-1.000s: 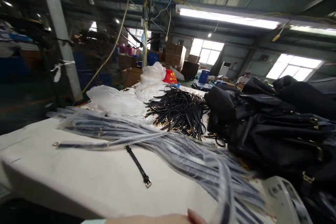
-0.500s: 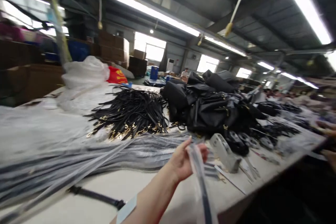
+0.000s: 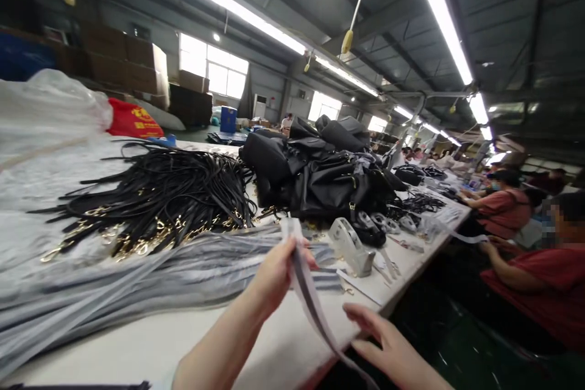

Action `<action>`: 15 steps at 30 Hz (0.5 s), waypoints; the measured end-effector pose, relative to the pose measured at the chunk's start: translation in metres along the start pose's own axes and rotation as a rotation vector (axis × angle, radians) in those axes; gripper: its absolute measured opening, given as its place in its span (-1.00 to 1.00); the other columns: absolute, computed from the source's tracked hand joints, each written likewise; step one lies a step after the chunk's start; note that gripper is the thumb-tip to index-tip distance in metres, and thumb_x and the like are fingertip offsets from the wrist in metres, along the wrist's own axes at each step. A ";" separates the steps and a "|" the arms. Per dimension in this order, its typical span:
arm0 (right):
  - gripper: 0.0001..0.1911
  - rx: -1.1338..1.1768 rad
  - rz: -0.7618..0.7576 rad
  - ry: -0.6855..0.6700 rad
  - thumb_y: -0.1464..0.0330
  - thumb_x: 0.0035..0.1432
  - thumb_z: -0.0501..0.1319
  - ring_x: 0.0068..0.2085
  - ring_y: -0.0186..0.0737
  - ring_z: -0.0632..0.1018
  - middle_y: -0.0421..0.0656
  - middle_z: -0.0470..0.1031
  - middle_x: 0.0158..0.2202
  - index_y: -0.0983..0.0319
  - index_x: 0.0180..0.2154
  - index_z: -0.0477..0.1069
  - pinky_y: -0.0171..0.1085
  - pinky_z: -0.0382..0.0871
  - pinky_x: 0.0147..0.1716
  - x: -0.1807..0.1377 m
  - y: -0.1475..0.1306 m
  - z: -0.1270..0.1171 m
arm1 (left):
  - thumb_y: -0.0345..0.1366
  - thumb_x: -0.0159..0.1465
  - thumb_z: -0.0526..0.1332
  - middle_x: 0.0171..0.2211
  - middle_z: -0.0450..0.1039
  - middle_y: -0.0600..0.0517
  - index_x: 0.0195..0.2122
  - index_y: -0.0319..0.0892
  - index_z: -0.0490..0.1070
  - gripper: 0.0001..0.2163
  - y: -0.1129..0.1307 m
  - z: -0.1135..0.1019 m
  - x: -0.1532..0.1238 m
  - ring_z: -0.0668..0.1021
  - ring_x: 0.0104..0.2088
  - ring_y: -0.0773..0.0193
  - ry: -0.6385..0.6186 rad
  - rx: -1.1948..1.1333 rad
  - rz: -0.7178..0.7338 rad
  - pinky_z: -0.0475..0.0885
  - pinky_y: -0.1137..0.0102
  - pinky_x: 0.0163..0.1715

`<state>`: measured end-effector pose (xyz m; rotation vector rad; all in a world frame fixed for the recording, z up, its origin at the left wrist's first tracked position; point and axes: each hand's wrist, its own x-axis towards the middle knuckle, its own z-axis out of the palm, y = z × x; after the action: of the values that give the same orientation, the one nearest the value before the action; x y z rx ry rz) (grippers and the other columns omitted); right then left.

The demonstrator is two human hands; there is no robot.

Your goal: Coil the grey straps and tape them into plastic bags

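Note:
My left hand (image 3: 274,277) pinches the top end of a black strap in a clear plastic sleeve (image 3: 307,292), which hangs down over the front edge of the white table (image 3: 150,341). My right hand (image 3: 388,347) reaches in from below with fingers spread, its fingertips touching the sleeve lower down. Just behind my left hand lies a long heap of the same sleeved straps (image 3: 137,280).
A pile of bare black straps with gold clasps (image 3: 155,201) and a heap of black bags (image 3: 320,177) lie farther back. A tape dispenser (image 3: 350,247) stands near the table edge. Clear plastic bags (image 3: 41,116) sit at far left. People in red sit along the right.
The view has swung right along the table. My left hand lifted one sleeved strap off the heap, and my right hand has come into view under it.

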<state>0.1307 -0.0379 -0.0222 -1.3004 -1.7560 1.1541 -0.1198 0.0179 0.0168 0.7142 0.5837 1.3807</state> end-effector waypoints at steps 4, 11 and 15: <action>-0.28 0.348 -0.047 0.061 -0.16 0.14 0.15 0.11 0.06 0.49 0.07 0.51 0.07 0.23 0.11 0.43 -0.03 0.32 0.12 0.024 -0.015 0.017 | 0.14 0.30 0.04 -0.52 0.49 -0.03 -0.28 -0.23 0.41 -0.53 -0.087 0.025 -0.020 0.54 -0.48 0.22 -0.421 0.326 -0.126 0.45 0.36 -0.38; -0.46 0.278 0.008 0.114 -0.09 0.20 0.16 -0.42 -0.21 0.48 -0.15 0.48 -0.49 0.26 -0.39 0.51 -0.30 0.40 -0.34 0.025 0.012 0.013 | -0.18 0.11 0.27 -0.27 0.56 -0.10 -0.36 -0.15 0.49 -0.84 -0.103 -0.003 -0.016 0.55 -0.17 -0.01 -0.471 1.195 -0.159 0.40 0.16 -0.04; -0.46 0.210 0.029 0.084 -0.07 0.24 0.12 -0.58 -0.34 0.29 -0.28 0.25 -0.66 0.27 -0.38 0.51 -0.36 0.24 -0.53 0.014 0.028 -0.008 | -0.06 0.24 0.12 -0.16 0.54 -0.19 -0.26 -0.20 0.47 -0.69 -0.079 -0.019 0.017 0.54 -0.08 -0.03 -0.218 1.071 -0.220 0.38 0.12 0.00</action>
<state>0.1445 -0.0191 -0.0449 -1.2329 -1.5160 1.2452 -0.0799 0.0329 -0.0543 1.5677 1.1964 0.6907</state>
